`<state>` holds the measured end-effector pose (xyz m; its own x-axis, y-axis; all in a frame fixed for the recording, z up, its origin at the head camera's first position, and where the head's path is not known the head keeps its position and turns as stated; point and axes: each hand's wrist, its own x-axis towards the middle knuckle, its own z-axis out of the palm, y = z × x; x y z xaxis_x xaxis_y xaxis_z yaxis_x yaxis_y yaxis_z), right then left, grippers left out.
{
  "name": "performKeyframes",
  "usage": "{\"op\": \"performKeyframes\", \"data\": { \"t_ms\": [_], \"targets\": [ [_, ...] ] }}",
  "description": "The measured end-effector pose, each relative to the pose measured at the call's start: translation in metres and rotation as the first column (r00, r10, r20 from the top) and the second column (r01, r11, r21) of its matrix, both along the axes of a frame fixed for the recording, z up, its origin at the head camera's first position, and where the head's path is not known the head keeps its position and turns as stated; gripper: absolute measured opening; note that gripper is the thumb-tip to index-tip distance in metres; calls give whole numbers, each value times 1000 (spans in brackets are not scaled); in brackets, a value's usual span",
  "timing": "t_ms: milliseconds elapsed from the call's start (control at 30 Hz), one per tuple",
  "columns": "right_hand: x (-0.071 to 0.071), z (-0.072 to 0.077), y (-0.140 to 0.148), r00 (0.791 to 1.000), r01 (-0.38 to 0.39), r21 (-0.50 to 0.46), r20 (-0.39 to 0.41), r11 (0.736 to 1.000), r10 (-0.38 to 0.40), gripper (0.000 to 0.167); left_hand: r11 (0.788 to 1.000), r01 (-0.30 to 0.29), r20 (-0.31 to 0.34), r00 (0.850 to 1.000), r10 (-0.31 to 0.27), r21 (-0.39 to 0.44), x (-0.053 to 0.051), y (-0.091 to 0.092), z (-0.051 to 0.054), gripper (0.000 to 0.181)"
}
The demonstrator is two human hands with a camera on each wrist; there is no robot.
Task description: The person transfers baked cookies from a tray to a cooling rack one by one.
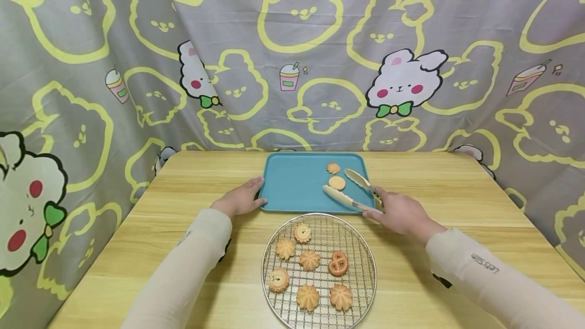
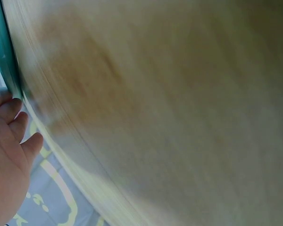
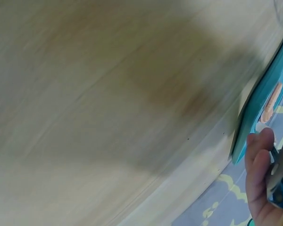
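My right hand (image 1: pixel 402 212) grips a pair of tongs (image 1: pixel 343 197) over the right part of a blue tray (image 1: pixel 292 187). The tongs' arms are spread, one tip on each side of a round flat cookie (image 1: pixel 336 183) lying on the tray. Just behind it lies a swirled cookie (image 1: pixel 333 168). At the tray's left edge, my left hand (image 1: pixel 239 198) touches the rim with its fingers extended. In the right wrist view the fingers (image 3: pixel 262 165) curl around the metal tongs. The left wrist view shows the left hand (image 2: pixel 9 146) beside the tray rim.
In front of the tray is a round wire cooling rack (image 1: pixel 320 232). On it lie several flower-shaped cookies (image 1: pixel 308 297), two ring-edged cookies (image 1: pixel 302 233) and a pretzel-shaped cookie (image 1: pixel 338 263). The wooden table (image 1: pixel 192 176) ends at a patterned grey curtain (image 1: pixel 320 65).
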<state>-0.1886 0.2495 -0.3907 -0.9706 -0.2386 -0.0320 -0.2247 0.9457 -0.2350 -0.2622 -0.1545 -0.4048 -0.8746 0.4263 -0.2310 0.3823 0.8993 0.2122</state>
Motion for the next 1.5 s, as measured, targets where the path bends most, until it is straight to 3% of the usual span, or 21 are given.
{"op": "performKeyframes", "data": {
  "t_ms": [1067, 1500],
  "targets": [
    [2, -2, -1, 997, -44, 25, -67, 999, 46, 69, 1000, -6, 15, 1000, 6, 9, 1, 1, 2, 72],
    [5, 4, 7, 993, -39, -50, -115, 998, 33, 69, 1000, -3, 7, 1000, 3, 10, 0, 0, -1, 72]
  ]
}}
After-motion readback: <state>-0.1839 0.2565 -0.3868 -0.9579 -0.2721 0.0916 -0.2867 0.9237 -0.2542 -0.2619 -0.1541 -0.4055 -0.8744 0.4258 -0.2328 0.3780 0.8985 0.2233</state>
